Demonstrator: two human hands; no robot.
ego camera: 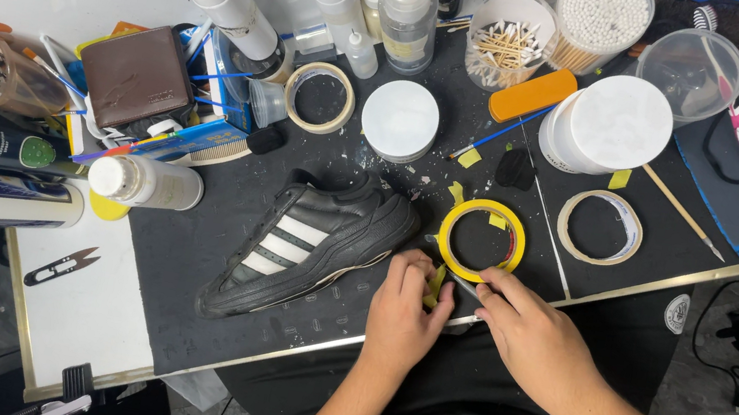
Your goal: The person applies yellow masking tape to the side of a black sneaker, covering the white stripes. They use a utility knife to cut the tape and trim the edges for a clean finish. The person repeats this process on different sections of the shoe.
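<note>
Your left hand [404,310] pins a yellow tape strip [434,285] flat on the black mat [198,258]; right hand [525,331], fingers curled, pinches a thin blade, steadying the cut; yellow tape roll [481,240] just beyond, black shoe [308,242] beside.

Single view, head-worn camera. Looks almost straight down onto a dark work mat [208,260] from above the near edge of the bench. The person's own forearms enter from the bottom of frame; left hand [402,310] and right hand [529,337] sit low, right of centre, close to the lens. The far side of the bench lies along the top edge, where a clear round tub of cotton swabs [604,16] is cut by the frame. Floor shows at lower left and right. The bench edge runs slightly tilted across the frame. No second view, so no overlap.
</note>
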